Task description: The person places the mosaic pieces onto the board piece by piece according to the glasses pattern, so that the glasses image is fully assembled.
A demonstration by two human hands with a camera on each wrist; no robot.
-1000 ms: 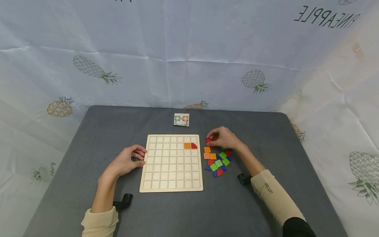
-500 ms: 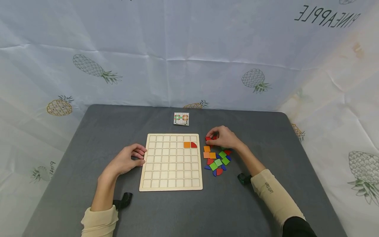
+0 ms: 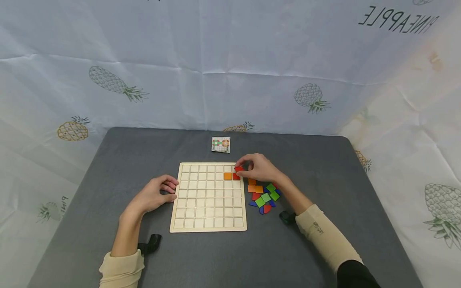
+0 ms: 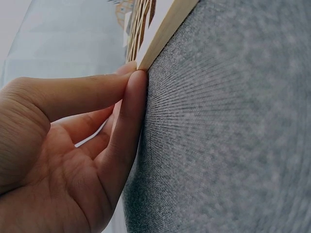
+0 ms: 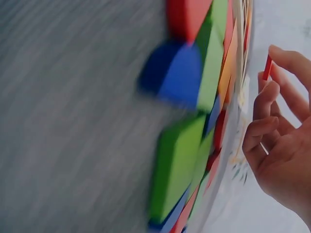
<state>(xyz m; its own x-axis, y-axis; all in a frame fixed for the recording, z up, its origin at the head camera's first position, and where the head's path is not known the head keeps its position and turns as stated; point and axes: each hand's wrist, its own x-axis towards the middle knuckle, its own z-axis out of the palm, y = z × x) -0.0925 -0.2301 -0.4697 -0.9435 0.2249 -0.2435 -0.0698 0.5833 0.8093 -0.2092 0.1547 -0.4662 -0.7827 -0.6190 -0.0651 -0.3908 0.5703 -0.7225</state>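
At the left edge of a wooden grid board, my left hand holds the rim with thumb and fingertips. The left wrist view has this hand up close, its fingertips against the board's pale side. Over the board's upper right corner, my right hand pinches a red tile. That red tile appears edge-on in the right wrist view, between thumb and fingertip. An orange square tile lies in a cell, beside a red quarter-round tile partly covered by the fingers.
Right of the board lies a loose pile of tiles, including green squares, orange squares, blue pieces and red pieces. A small pattern card lies behind the board on the grey table.
My right hand has moved left from the pile to the board's upper right corner, carrying a red tile. My left hand has stayed at the board's left edge.
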